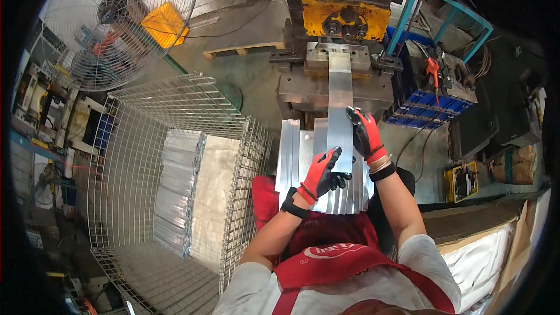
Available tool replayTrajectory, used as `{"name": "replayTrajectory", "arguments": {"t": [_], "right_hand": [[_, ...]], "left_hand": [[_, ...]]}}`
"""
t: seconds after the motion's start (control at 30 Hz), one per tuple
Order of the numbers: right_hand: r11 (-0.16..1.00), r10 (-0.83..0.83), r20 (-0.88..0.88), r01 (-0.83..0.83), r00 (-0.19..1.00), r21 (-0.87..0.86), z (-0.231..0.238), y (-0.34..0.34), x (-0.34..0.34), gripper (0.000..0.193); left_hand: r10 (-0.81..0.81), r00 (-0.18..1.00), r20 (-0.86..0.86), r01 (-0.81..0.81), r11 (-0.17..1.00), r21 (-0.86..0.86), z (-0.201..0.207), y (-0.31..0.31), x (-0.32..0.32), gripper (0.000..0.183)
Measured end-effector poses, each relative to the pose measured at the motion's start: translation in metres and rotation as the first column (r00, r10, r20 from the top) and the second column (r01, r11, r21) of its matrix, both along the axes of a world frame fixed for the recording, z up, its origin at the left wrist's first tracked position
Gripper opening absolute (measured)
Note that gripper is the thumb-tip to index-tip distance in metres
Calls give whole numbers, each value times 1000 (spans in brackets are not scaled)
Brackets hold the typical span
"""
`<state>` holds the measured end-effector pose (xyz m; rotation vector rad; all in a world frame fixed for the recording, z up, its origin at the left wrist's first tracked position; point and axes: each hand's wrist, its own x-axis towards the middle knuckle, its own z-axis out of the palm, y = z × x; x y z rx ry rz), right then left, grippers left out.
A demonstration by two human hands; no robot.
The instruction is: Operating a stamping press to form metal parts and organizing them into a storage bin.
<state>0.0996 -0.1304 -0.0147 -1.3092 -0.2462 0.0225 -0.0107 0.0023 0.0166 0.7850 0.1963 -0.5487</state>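
Observation:
A long flat metal strip (340, 102) reaches from above my lap to the press, its far end on the die block (316, 57). My left hand (322, 176), in a red and black glove, grips the near left corner, thumb on top and fingers curled beneath. On the strip's right edge is my right hand (366, 134), gloved alike, closed around that edge with part of its fingers hidden. Under the strip, several more metal strips (290, 154) lie side by side across my lap, over a red apron (332, 230).
To the left stands a wire mesh cage (125, 186) holding stacked metal strips (175, 189) and a beige sheet (214, 198). Ahead is the press (345, 20) with its yellow ram. A large fan (119, 11) is at far left, a blue crate (429, 102) at right.

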Motion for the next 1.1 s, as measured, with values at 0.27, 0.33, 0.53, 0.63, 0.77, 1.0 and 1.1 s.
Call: {"name": "replayTrajectory", "arguments": {"t": [0.27, 0.33, 0.53, 0.63, 0.77, 1.0, 1.1], "right_hand": [[982, 56, 331, 8, 942, -190, -4, 5, -23, 34], [995, 46, 147, -33, 988, -92, 5, 9, -27, 32], [976, -109, 361, 168, 926, -137, -1, 13, -3, 21], [987, -86, 57, 92, 995, -129, 10, 18, -8, 22], [990, -111, -98, 102, 989, -94, 11, 23, -11, 26], [998, -59, -1, 59, 998, -13, 9, 16, -10, 26], [997, -45, 29, 44, 999, 59, -2, 16, -5, 25]], "left_hand": [[44, 998, 50, -50, 991, 122, 7, -2, 0, 29], [33, 995, 89, -46, 988, 149, 10, 1, -2, 28], [14, 991, 135, -31, 992, 122, 8, -2, 15, 29], [71, 997, 41, -73, 995, 67, 4, -1, 12, 29], [81, 994, 79, -86, 995, 60, 2, -2, 13, 33], [77, 995, 60, -85, 986, 142, -1, -6, 16, 31], [102, 995, 8, -102, 991, 81, -4, -8, 16, 31]]}}
